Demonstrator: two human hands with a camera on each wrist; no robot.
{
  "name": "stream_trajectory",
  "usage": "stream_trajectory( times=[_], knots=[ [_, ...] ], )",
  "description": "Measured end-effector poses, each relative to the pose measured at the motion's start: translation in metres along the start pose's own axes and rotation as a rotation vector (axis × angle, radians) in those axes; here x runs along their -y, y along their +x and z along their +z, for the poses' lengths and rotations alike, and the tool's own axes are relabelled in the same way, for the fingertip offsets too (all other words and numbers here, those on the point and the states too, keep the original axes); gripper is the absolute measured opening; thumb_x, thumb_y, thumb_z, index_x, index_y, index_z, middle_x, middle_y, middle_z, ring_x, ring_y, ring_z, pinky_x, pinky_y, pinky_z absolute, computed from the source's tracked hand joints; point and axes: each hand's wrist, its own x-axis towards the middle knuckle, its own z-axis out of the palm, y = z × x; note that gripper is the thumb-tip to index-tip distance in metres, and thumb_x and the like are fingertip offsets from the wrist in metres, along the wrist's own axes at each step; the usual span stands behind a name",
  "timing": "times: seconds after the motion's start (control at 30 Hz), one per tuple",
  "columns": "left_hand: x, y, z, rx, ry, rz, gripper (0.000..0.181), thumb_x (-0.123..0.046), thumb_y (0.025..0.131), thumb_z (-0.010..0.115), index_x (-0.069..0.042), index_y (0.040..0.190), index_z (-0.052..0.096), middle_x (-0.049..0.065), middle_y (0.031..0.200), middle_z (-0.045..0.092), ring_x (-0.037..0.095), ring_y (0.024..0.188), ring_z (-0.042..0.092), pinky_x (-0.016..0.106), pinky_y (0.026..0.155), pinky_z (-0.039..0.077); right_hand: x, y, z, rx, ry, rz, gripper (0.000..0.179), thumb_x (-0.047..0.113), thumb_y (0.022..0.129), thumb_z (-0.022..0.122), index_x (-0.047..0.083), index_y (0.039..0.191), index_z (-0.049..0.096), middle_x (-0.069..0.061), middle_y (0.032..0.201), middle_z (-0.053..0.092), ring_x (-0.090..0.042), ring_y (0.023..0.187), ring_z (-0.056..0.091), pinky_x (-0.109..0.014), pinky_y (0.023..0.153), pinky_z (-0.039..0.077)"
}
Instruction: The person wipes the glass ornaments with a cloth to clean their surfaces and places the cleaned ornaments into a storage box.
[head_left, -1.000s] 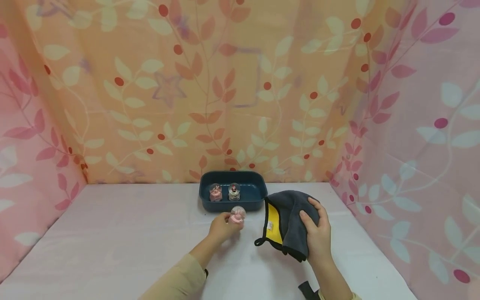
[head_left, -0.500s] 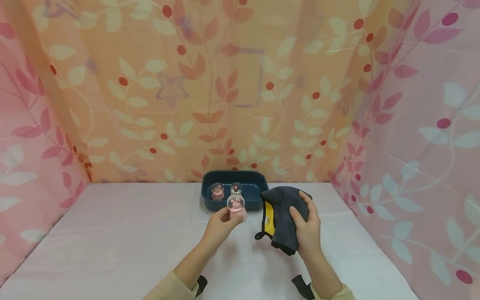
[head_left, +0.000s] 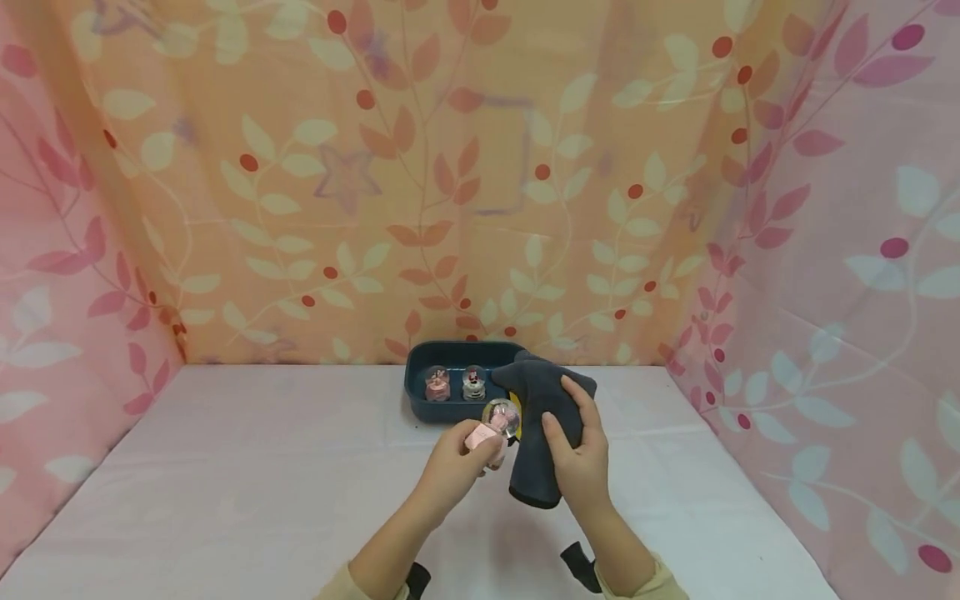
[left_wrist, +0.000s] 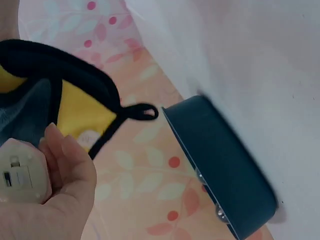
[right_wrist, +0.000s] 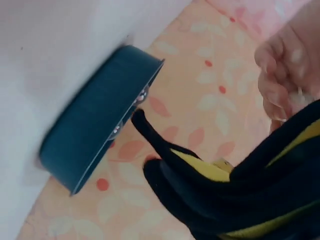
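My left hand point(head_left: 452, 468) grips a small snow globe point(head_left: 498, 420) by its pink base, the clear dome tilted toward the cloth. In the left wrist view the pale underside of the snow globe point(left_wrist: 21, 172) shows a small switch. My right hand point(head_left: 582, 454) holds a folded grey cloth point(head_left: 542, 425) with yellow patches and black edging, thumb and fingers pressed on its grey side. The dome is right at the cloth's left edge in the head view. A black hanging loop of the cloth point(left_wrist: 90, 107) sticks out in the left wrist view.
Behind the hands a dark blue tray point(head_left: 442, 412) stands on the white table point(head_left: 285, 467). Inside it sit a pink snow globe point(head_left: 437, 385) and a white-based snow globe point(head_left: 473, 383). The cloth overlaps the tray's right end. Patterned curtains point(head_left: 300, 208) enclose the back and sides.
My left hand has lifted the snow globe, tipped it over and carried it right. My right hand has brought the cloth left, up to the globe.
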Motion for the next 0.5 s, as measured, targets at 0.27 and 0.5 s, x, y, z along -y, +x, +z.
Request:
stream_trajectory(
  times=[0.27, 0.5],
  knots=[
    [-0.001, -0.007, 0.0, 0.023, 0.152, 0.105, 0.043, -0.024, 0.091, 0.06, -0.001, 0.128, 0.053, 0.01, 0.11, 0.064, 0.017, 0.087, 0.059, 0.034, 0.071, 0.05, -0.005, -0.002, 0.015, 0.191, -0.036, -0.548, 0.031, 0.014, 0.099, 0.056, 0.006, 0.128, 0.053, -0.019, 0.109, 0.055, -0.02, 0.09, 0.057, -0.023, 0.081, 0.05],
    [-0.004, -0.012, -0.012, 0.048, 0.304, 0.193, 0.036, -0.02, 0.088, 0.063, -0.004, 0.119, 0.057, 0.004, 0.097, 0.064, 0.014, 0.075, 0.056, 0.029, 0.062, 0.048, -0.004, 0.001, 0.024, 0.179, -0.017, -0.483, 0.032, 0.007, 0.091, 0.063, 0.005, 0.122, 0.054, -0.018, 0.105, 0.06, -0.021, 0.083, 0.061, -0.025, 0.073, 0.052]
  ],
)
